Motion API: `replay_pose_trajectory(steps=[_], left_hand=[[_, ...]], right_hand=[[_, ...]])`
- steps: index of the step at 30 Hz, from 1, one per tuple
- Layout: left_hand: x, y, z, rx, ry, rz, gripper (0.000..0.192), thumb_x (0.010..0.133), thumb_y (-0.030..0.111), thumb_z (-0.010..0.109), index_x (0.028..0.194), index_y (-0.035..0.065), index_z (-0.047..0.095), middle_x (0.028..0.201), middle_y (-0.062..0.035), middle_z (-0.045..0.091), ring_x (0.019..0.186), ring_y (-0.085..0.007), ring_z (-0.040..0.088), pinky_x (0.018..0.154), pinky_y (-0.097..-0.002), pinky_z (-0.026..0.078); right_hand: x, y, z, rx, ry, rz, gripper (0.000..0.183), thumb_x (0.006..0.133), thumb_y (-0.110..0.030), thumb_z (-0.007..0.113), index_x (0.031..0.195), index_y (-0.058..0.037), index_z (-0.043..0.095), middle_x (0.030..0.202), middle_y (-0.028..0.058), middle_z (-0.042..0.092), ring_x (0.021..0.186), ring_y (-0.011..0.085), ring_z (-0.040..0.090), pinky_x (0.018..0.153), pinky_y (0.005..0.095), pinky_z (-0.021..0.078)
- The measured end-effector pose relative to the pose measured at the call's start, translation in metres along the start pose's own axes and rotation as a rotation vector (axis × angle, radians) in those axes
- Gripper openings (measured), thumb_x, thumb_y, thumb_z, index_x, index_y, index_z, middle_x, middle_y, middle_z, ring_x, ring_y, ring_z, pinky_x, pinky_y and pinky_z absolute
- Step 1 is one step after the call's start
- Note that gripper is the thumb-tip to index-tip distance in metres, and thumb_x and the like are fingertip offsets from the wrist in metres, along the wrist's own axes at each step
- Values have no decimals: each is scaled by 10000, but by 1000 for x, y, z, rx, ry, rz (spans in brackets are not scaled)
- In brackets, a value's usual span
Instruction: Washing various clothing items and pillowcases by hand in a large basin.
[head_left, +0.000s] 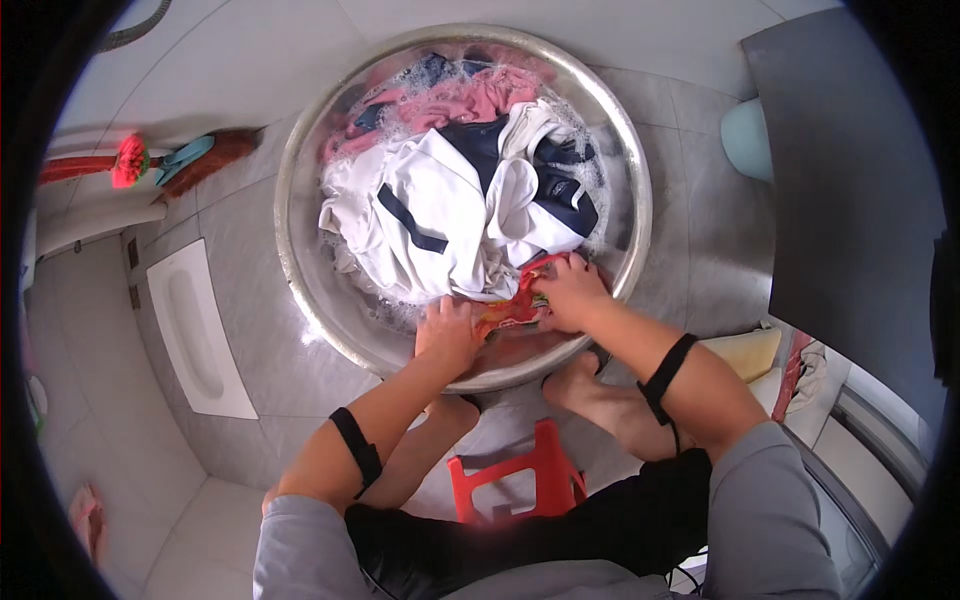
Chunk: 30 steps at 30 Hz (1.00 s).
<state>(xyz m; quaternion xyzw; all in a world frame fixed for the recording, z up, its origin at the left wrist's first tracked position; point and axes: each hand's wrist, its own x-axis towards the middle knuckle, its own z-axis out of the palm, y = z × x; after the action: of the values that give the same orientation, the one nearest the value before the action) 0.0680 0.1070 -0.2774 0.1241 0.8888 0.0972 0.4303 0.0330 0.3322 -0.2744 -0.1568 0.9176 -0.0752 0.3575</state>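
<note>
A wide round metal basin (643, 202) of sudsy water stands on the floor in front of me. At its near side my left hand (448, 335) and my right hand (572, 292) grip a red patterned piece (516, 309) between them. Whether it is cloth or plastic, I cannot tell, and my fingers cover both its ends. Just beyond lies a heaped white garment (442, 187) with a dark stripe, and navy fabric (474, 146) beside its white collar-like fold (511, 191). Pink cloth (465, 105) sits in foam along the far side.
Behind the basin's near rim, a red plastic stool (551, 465) stands between my bare feet. A white squat toilet (202, 330) is set in the tiled floor at left, with a broom (210, 161) by the wall. A dark panel (855, 172) juts in from the right.
</note>
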Motion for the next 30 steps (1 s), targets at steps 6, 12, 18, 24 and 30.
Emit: replay_pose_trajectory(steps=[6, 12, 18, 24, 30], left_hand=[[49, 17, 56, 64, 6, -307, 612, 874, 319, 582, 1279, -111, 419, 1288, -235, 477, 1114, -426, 563, 892, -451, 500], [43, -25, 44, 31, 1, -243, 345, 875, 275, 581, 1074, -2, 637, 1100, -193, 636, 984, -319, 662, 838, -426, 524], [22, -45, -7, -206, -66, -182, 392, 805, 348, 645, 1102, 92, 663, 1130, -172, 644, 1028, -358, 624, 871, -452, 494], [27, -64, -40, -152, -2, 202, 486, 819, 358, 606, 1243, 121, 590, 1224, -176, 604, 1116, -372, 571, 967, -438, 447], [-27, -148, -94, -148, 381, -74, 404, 797, 348, 617, 1042, 41, 706, 1057, -203, 673, 1020, -357, 636, 926, -448, 480]], right_hand=[[45, -4, 26, 99, -253, 222, 299, 853, -297, 589, 1027, -83, 702, 1220, 139, 608, 1176, 287, 554, 951, 428, 464], [41, -20, 14, 201, -205, 222, 302, 825, -183, 592, 1085, -50, 668, 1241, 177, 593, 1151, 310, 566, 932, 408, 484], [29, -61, 73, 20, 21, 212, 583, 826, -382, 655, 1245, 4, 535, 1317, 233, 511, 1235, 332, 498, 991, 459, 436], [-10, -5, -12, 237, -159, 52, 316, 833, -332, 631, 1070, -132, 688, 1095, 168, 659, 1003, 322, 637, 852, 426, 516], [-35, -21, -67, 306, 339, 23, 484, 808, -280, 625, 1252, -91, 583, 1262, 185, 574, 1177, 303, 547, 1020, 411, 409]])
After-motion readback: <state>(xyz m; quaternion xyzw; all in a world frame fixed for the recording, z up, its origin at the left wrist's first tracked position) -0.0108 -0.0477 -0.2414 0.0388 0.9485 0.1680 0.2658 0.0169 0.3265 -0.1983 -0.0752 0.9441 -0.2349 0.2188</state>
